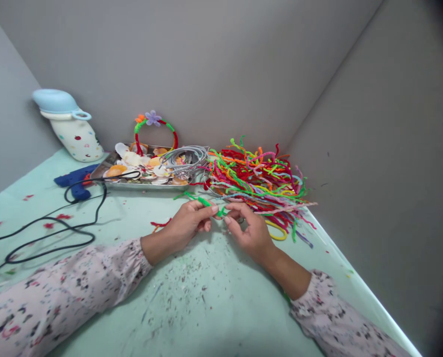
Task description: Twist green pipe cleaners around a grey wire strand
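Between my two hands is a green pipe cleaner (204, 202), part of it coiled thick and a thin tail trailing off to the upper left. My left hand (189, 221) pinches the coiled part between thumb and fingers. The fingertips of my right hand (248, 230) close on its other end, where short green bits stick out. Both hands are just above the table, near the front of a heap of coloured pipe cleaners (254, 173). A short red piece of pipe cleaner (161, 224) lies beside my left wrist.
A metal tray (147, 187) of seashells (132, 158) carries a coil of grey wire (190, 158). Behind stands a pipe-cleaner hoop with flowers (153, 118). At left are a blue glue gun (76, 181), its black cord (54, 220) and a bottle (76, 136). Grey walls enclose the table (206, 317).
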Motion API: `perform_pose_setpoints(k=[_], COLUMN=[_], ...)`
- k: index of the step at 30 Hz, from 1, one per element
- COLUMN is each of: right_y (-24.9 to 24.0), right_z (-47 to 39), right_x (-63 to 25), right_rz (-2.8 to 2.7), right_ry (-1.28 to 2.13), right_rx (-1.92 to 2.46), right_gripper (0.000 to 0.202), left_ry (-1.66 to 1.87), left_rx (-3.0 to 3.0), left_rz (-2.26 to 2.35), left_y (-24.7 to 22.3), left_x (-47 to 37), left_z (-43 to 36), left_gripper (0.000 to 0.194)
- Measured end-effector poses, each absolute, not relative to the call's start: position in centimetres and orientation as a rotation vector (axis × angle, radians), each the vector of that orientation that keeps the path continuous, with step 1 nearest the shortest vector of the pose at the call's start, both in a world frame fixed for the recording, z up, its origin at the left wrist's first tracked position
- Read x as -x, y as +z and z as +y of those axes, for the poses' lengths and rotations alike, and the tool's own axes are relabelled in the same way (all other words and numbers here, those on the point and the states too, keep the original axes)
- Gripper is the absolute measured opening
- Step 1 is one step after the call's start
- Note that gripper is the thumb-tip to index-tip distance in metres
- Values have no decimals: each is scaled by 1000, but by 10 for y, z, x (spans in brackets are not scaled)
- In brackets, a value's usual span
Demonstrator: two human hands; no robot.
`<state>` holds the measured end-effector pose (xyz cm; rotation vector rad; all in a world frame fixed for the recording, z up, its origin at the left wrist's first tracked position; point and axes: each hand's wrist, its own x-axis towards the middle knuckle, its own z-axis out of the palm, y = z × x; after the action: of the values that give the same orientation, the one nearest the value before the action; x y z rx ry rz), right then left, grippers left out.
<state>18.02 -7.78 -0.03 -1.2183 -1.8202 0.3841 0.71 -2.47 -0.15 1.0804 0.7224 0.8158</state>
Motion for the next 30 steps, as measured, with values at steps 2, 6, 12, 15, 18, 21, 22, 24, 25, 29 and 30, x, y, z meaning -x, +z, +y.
perform_pose_setpoints(k=[2,6,12,15,18,21,22,24,25,29,30], right_y=[0,0,-1,-1,-2,0,0,1,1,0,-1], right_z=[-77,-76,-75,-75,-75,-76,-76,-76,-76,-76,-76], right_x=[-180,-181,-183,-182,-181,-180,-180,-179,-180,-181,-181], right_rz=[-1810,-1807,-1793,-1782,-1767,-1767,-1771,-1781,-1784,-1781,-1778], right_ry=[477,599,679,669,625,565,541,488,463,414,416], right_rx=[1215,1216,1240,1236,1226,1237,1242,1244,1244,1242,1242], right_gripper=[31,34,31,26,25,24,24,24,24,22,22], left_ry=[815,809,808,811,829,853,858,855,849,826,822], left_rx=[-1076,-1076,-1065,-1054,-1056,-1053,-1053,-1055,-1056,-1061,-1065], left_rz=[715,712,698,698,716,743,748,752,752,755,758], left_y=[-1,-2,-2,-1,-1,0,0,0,0,-2,-2], left_x=[-7,-7,-7,-7,-8,-9,-9,-9,-9,-8,-8], left_z=[-25,-25,-25,-25,-25,-26,-26,-26,-26,-25,-25], left_gripper=[20,20,19,20,21,22,22,23,23,23,23])
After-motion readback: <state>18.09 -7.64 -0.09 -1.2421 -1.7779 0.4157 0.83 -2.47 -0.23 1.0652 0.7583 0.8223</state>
